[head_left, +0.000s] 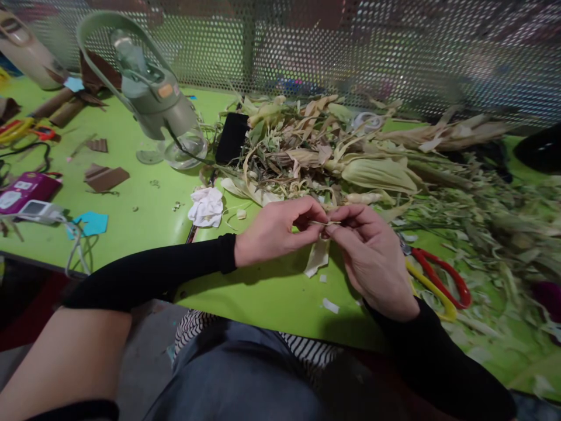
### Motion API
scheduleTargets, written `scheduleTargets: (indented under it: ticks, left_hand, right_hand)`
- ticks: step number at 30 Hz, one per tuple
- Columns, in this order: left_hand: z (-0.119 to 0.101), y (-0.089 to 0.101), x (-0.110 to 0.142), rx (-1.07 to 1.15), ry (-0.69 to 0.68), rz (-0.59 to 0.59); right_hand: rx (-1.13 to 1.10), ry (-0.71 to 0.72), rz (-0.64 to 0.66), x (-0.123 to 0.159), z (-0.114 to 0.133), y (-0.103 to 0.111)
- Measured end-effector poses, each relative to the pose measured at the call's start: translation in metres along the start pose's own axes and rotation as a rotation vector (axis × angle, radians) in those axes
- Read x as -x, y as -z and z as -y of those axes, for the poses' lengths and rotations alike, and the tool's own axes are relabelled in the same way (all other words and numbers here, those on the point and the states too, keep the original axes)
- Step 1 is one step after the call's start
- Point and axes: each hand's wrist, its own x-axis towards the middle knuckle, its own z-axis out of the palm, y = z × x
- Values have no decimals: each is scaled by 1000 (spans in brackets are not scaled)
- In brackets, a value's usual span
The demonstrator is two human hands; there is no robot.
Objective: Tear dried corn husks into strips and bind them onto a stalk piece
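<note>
Fingertip to fingertip, my left hand (pixel 276 232) and my right hand (pixel 377 252) pinch a thin, pale strip of corn husk (pixel 325 223) between them. Both hands are closed, and the fingers hide most of the strip. Just below the fingertips is a wider pale piece of husk (pixel 317 261); whether it joins the held strip I cannot tell. Beyond the hands lies a heap of dried corn husks (pixel 377 173). Scissors (pixel 442 275) with red and yellow handles rest beside my right wrist. A crumpled white tissue (pixel 205 207) lies beyond my left hand.
Behind the green table (pixel 245 292) stands a perforated metal screen (pixel 289 52). A green-lidded bottle (pixel 160 99) and a black phone (pixel 232 138) are beyond my left hand. At left lie a purple power strip (pixel 30 190), cable and cardboard scraps (pixel 107 178). Husk shreds (pixel 495 251) cover the right side.
</note>
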Motion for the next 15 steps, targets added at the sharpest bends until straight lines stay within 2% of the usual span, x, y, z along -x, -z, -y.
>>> scheduleTargets:
  ticks: [4,7,10,13,15]
  left_hand:
    - [3,6,-4,15,-60,13]
    - [8,11,-7,-118,-196,82]
    - [11,14,-8,-261,-252,97]
    - [9,13,-7,-152,-181,61]
    - [4,12,-7,80,-26,65]
  right_hand:
    - [-46,-16,-14,-1,6,2]
    - [-90,-36,-28,-2,11,3]
    - [-128,-38,-18,-3,11,4]
    - [-91,32,-1,-3,10,6]
    - [33,131,-16,-2,10,8]
